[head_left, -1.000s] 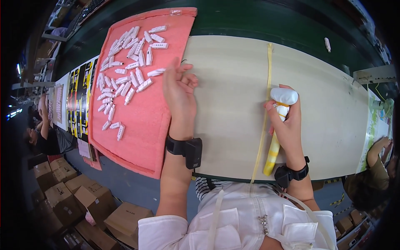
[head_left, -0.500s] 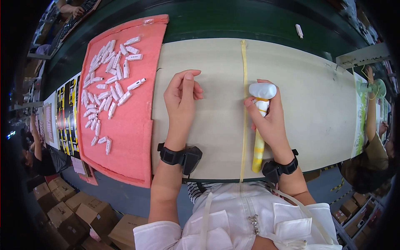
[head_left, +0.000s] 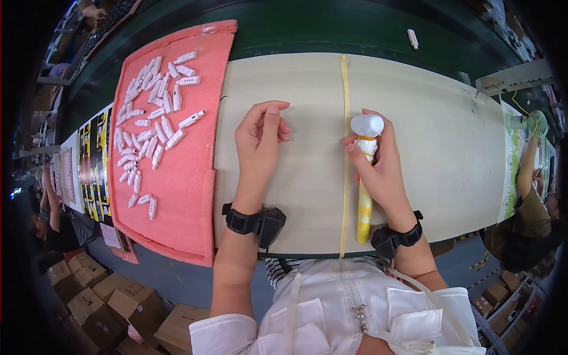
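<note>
My right hand (head_left: 380,163) is closed around the neck of a padded mallet (head_left: 367,126), right of the yellow strip on the table. Its rounded white head is wrapped and bound with a yellow band. The yellow-and-white handle (head_left: 363,222) extends down toward the table's near edge; the fingers behind it are partly hidden. My left hand (head_left: 260,130) hovers over the beige table surface (head_left: 307,177), fingers loosely curled and apart, nothing visible in them. To its left, many small white pen-like devices (head_left: 160,133) lie on a pink foam-edged mat (head_left: 183,225).
A green conveyor belt (head_left: 331,26) runs along the far side, carrying one white device (head_left: 412,39). A small green fan (head_left: 537,124) stands at the right, near another person's arm (head_left: 525,165). Cardboard boxes (head_left: 94,310) sit on the floor at lower left.
The mallet's head has tipped slightly left, and my right fingers have shifted around its neck. On the belt, the lone device has moved left. My left hand has barely moved.
</note>
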### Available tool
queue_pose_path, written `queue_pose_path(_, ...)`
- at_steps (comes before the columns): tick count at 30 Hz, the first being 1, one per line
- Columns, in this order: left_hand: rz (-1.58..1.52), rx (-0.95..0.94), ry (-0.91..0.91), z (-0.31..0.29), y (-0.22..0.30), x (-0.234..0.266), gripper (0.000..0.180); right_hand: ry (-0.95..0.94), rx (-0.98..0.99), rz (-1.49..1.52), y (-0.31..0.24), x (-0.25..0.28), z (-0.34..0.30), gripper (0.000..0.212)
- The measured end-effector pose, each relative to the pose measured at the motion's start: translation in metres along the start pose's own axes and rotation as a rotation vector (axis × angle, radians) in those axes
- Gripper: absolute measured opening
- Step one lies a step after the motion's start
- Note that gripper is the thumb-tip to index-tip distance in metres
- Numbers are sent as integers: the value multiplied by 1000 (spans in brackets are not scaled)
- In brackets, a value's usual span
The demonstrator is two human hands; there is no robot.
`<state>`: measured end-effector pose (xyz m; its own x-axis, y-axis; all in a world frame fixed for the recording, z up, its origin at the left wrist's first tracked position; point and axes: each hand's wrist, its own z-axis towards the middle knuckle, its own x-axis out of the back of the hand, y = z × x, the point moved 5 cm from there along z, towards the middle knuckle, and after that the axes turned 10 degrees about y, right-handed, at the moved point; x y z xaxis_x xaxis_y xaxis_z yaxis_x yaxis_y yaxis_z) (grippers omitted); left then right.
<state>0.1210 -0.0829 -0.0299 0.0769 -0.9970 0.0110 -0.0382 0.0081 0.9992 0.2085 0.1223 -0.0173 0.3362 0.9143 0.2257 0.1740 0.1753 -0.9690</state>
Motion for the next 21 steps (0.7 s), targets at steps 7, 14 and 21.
queue_pose_path(7,16,7,-28,-1,-2,-3,26,-11,-5,3,0,0,0,53)
queue_pose_path(14,23,20,-48,-1,-1,-3,26,-17,-3,-3,1,-1,0,53)
queue_pose_path(21,33,10,-58,-1,-1,-4,26,-21,-8,-8,1,-1,0,53)
